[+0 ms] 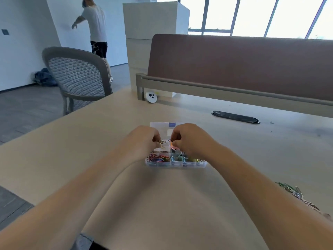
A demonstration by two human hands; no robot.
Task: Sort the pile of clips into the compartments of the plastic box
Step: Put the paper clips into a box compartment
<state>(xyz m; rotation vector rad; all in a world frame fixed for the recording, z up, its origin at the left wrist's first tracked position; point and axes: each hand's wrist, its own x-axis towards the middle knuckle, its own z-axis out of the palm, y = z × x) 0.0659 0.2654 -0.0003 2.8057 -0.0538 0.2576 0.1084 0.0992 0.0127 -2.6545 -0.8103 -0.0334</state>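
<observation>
A clear plastic box [175,165] with several compartments lies open on the desk, its lid [162,125] folded back behind it. The near-left compartment holds coloured paper clips [156,157]; the compartments to its right hold binder clips [177,157]. Both my hands hover over the box's far half. My left hand [144,139] pinches a cluster of gold paper clips [162,143]. My right hand [189,137] pinches a small dark clip [170,140] at its fingertips. A pile of clips [297,195] lies on the desk beside my right forearm.
A brown divider panel [243,65] runs along the desk's far edge, with a cable slot [236,117] and a small white round device [151,97] before it. A grey mesh chair [77,76] stands at the left. A person [95,27] stands by the far wall.
</observation>
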